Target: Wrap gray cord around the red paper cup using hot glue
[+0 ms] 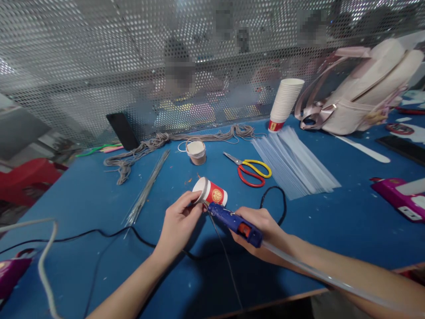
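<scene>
A red and white paper cup (219, 195) lies tilted on its side near the middle of the blue table. My left hand (181, 217) is closed on the cup's rim end, where a grey cord (205, 188) runs around it. The cord's loose end trails down toward the front edge. In my right hand (257, 226) is a blue hot glue gun (232, 219), with a clear glue stick (299, 262) sticking out of its back. The nozzle touches or nearly touches the cup by my left fingertips; which, I cannot tell.
Behind the cup stand a small cord-wrapped cup (197, 155) and scissors (247, 168). Glue sticks (295, 164), stacked cups (285, 104) and a backpack (361, 95) are at right. Wires (148, 190), grey cord (146, 150) and a phone (122, 130) lie left. A black cable (139, 237) crosses the table.
</scene>
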`<state>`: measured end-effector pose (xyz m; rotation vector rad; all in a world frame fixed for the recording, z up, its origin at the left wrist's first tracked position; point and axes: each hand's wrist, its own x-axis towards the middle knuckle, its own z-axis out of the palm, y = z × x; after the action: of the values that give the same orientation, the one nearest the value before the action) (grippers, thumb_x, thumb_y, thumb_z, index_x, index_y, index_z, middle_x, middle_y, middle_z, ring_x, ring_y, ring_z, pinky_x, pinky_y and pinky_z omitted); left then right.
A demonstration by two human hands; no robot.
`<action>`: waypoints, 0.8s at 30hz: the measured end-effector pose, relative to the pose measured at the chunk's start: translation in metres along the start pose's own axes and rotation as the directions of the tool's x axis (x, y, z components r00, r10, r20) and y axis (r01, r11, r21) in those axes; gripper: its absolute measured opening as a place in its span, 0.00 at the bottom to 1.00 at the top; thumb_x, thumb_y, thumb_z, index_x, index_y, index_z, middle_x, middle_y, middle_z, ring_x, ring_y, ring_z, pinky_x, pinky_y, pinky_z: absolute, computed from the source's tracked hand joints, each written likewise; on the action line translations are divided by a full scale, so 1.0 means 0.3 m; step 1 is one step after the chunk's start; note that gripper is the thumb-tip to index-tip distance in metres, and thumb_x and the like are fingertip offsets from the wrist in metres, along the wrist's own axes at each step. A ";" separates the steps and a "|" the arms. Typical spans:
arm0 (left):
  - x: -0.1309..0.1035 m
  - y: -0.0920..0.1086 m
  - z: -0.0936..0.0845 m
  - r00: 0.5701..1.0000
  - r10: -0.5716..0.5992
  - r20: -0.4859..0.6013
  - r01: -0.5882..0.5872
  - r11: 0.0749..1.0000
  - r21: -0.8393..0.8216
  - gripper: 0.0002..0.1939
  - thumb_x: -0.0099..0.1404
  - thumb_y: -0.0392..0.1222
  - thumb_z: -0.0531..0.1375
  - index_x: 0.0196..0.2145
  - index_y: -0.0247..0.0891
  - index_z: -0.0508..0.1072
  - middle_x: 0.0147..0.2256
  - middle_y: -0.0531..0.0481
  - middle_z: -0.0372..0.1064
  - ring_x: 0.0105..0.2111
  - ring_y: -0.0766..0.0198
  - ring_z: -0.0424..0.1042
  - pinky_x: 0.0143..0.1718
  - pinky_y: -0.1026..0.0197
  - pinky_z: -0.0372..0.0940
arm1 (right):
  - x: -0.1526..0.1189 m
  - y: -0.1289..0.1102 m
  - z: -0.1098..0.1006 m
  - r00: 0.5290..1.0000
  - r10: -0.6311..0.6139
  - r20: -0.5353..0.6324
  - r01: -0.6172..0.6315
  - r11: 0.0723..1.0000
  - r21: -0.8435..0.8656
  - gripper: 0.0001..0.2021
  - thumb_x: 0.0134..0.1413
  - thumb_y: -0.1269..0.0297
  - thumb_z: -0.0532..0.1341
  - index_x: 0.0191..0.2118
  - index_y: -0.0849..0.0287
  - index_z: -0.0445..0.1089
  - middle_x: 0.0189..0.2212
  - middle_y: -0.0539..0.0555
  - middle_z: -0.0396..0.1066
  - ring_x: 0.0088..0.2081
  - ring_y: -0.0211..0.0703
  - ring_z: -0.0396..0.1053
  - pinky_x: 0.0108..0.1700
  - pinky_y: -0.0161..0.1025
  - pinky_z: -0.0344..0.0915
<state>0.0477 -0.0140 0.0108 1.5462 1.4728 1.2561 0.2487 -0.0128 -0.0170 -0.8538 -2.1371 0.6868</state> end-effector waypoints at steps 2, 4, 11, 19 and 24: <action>0.000 -0.003 0.001 1.000 0.004 0.000 -0.004 1.000 0.003 0.08 0.57 0.39 0.60 0.33 0.37 0.77 0.29 0.51 0.72 0.29 0.65 0.69 0.31 0.64 0.66 | -0.001 0.003 0.001 0.999 -0.036 -0.029 0.036 0.999 0.007 0.02 0.52 0.68 0.56 0.29 0.58 0.62 0.21 0.48 0.65 0.21 0.35 0.62 0.25 0.32 0.56; -0.001 -0.005 0.002 1.000 0.007 0.007 -0.007 1.000 -0.002 0.08 0.57 0.39 0.59 0.34 0.37 0.77 0.29 0.52 0.71 0.29 0.65 0.70 0.31 0.64 0.66 | 0.000 0.004 -0.001 0.997 -0.055 -0.052 0.055 0.998 -0.005 0.02 0.52 0.68 0.56 0.29 0.58 0.62 0.21 0.48 0.65 0.21 0.34 0.61 0.24 0.31 0.56; -0.002 0.000 0.000 1.000 0.014 -0.006 -0.014 1.000 0.026 0.08 0.56 0.39 0.59 0.33 0.37 0.78 0.29 0.51 0.72 0.29 0.65 0.70 0.31 0.65 0.66 | -0.010 0.011 0.003 0.999 -0.043 -0.013 0.043 0.999 0.031 0.02 0.52 0.68 0.56 0.30 0.58 0.62 0.22 0.49 0.66 0.22 0.35 0.63 0.25 0.32 0.56; -0.001 0.006 0.000 1.000 0.016 0.011 -0.016 0.999 0.033 0.08 0.57 0.38 0.59 0.34 0.37 0.77 0.29 0.51 0.72 0.28 0.65 0.70 0.30 0.65 0.66 | -0.014 0.009 -0.006 1.000 -0.031 -0.001 0.031 1.000 0.001 0.01 0.51 0.68 0.57 0.30 0.59 0.63 0.23 0.50 0.67 0.23 0.36 0.64 0.25 0.33 0.55; -0.002 0.004 0.000 1.000 0.025 0.009 -0.026 0.999 0.034 0.08 0.57 0.38 0.59 0.34 0.37 0.78 0.29 0.52 0.71 0.29 0.65 0.69 0.30 0.65 0.65 | -0.008 0.003 -0.012 0.998 -0.058 -0.001 0.058 0.998 0.004 0.02 0.51 0.68 0.57 0.30 0.59 0.62 0.23 0.51 0.67 0.23 0.36 0.64 0.25 0.33 0.55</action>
<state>0.0481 -0.0146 0.0119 1.5957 1.4809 1.2431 0.2531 -0.0133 -0.0166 -0.7865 -2.1506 0.6601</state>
